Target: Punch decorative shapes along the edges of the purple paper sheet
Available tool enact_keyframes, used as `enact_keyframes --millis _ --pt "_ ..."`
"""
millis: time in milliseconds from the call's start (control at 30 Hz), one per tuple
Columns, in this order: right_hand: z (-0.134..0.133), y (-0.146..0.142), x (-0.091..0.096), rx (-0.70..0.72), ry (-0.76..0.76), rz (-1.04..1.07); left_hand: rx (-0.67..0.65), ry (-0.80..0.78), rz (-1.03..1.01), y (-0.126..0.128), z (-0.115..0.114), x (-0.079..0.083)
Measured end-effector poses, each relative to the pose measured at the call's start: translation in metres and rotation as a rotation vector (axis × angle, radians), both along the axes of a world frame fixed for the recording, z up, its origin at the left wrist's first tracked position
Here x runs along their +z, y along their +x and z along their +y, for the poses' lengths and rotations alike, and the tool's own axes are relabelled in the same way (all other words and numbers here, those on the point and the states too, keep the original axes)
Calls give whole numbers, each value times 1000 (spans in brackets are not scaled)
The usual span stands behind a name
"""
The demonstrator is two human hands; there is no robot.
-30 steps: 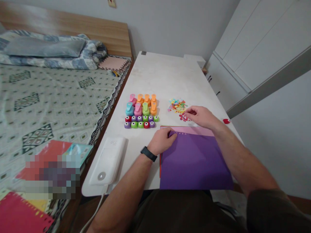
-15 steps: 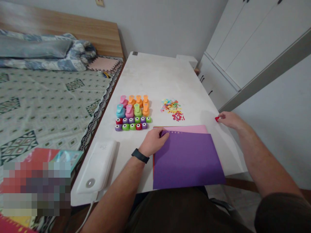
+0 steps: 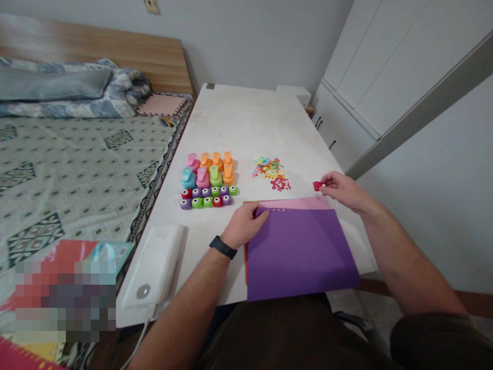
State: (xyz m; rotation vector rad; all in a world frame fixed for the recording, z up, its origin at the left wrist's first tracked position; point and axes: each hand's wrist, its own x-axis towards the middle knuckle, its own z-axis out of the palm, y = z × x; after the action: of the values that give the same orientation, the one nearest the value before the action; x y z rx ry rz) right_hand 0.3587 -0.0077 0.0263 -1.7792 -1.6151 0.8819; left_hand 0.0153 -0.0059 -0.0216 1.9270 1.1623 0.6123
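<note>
My left hand (image 3: 246,223) pinches the upper left corner of a purple sheet of paper (image 3: 302,252), which has a row of small punched holes along its top edge. Under it, a pink sheet (image 3: 308,203) shows at the top and an orange-red edge at the left. Off the sheet's upper right corner, my right hand (image 3: 342,190) holds a small red craft punch (image 3: 317,185) between thumb and fingers, above the table. Left of that punch lies a heap of multicoloured paper confetti (image 3: 269,167), with red pieces (image 3: 280,184) at its near side.
Larger craft punches (image 3: 203,177) and several small ones (image 3: 207,202) stand in rows on the white table (image 3: 239,118). A white device (image 3: 154,264) with a cable lies at the table's left edge. The bed (image 3: 77,169) is at left, cabinets (image 3: 346,118) at right.
My right hand has moved left with the red punch, from the table's right edge towards the paper. My left hand keeps its grip on the purple sheet. The view has shifted slightly.
</note>
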Motion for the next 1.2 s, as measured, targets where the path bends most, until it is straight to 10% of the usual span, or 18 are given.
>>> enact_keyframes --millis 267,1200 --pt "-11 -58 -3 216 -209 316 -7 -47 -69 1 0 1" --pt "10 -49 -23 343 -245 218 27 -43 -74 0 0 2"
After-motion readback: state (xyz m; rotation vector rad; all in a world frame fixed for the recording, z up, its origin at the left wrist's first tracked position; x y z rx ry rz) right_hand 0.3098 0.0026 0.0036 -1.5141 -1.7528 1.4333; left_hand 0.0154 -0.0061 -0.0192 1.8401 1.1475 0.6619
